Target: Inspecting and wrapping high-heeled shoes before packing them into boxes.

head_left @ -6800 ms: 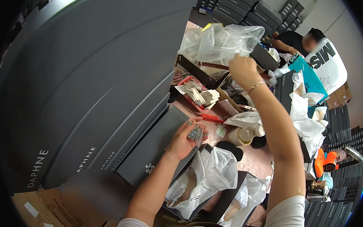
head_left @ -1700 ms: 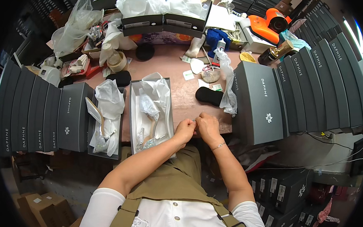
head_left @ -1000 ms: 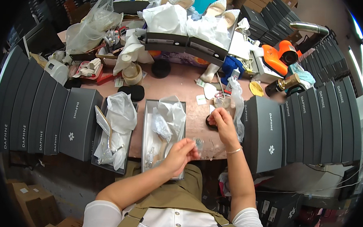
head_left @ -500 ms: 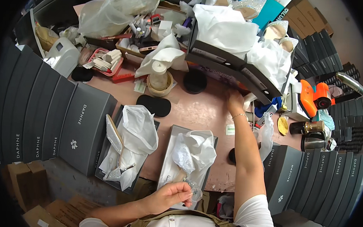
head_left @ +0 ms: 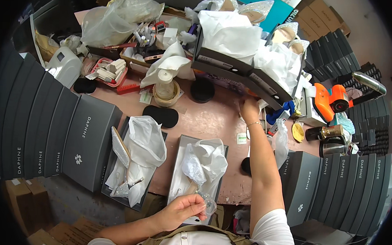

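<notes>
My left hand (head_left: 187, 210) is closed in a pinch on a crinkled piece of clear plastic (head_left: 210, 206), low over the near end of a grey shoe box (head_left: 174, 179). In that box lie white tissue paper (head_left: 214, 158) and a white-wrapped bundle (head_left: 192, 169). My right hand (head_left: 250, 110) reaches to the table's far side, just beneath the raised shoe boxes (head_left: 221, 65); its fingertips are hidden, so its grip does not show. To the left, another open box holds tissue and glittery silver high-heeled shoes (head_left: 121, 148).
Stacked dark shoe boxes (head_left: 88, 143) flank the table on the left, and more boxes (head_left: 308, 181) on the right. A pump bottle (head_left: 164, 85) stands in a bowl. Black pads (head_left: 161, 116), an orange heat gun (head_left: 323, 102) and a red brush (head_left: 128, 89) lie around.
The whole view has shifted slightly. My right hand stays at the far side beneath the raised boxes, and my left hand still pinches the clear plastic.
</notes>
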Motion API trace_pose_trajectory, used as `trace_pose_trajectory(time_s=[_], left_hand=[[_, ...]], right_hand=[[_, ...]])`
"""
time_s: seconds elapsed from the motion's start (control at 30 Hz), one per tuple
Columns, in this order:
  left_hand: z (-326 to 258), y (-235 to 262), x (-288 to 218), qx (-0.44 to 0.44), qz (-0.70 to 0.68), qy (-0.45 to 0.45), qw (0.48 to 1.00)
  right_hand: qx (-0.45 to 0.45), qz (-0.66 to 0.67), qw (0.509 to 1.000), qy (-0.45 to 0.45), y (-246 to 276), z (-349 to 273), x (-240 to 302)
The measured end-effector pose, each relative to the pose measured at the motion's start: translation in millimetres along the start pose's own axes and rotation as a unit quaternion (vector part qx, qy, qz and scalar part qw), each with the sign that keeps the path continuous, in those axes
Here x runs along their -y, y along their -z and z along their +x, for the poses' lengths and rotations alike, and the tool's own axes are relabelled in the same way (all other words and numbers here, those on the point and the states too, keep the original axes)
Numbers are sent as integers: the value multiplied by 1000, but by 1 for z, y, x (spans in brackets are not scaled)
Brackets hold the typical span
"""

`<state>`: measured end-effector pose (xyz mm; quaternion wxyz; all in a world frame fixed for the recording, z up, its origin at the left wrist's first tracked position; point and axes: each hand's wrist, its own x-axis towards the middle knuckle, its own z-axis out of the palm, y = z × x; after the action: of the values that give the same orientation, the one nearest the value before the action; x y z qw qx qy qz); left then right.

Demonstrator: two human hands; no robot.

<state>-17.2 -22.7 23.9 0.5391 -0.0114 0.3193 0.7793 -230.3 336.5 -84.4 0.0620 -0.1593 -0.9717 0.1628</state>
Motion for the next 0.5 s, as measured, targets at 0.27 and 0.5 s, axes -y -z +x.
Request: trace_pose_trajectory(time_s=[0.27, 0.5], left_hand=[[-11, -15, -3, -75, -106, -140, 982], [-35, -39, -3, -52, -43, -192, 979]], right_hand=[[85, 458, 877, 115, 111, -219, 82], [-56, 321, 915, 238, 164, -336, 151]])
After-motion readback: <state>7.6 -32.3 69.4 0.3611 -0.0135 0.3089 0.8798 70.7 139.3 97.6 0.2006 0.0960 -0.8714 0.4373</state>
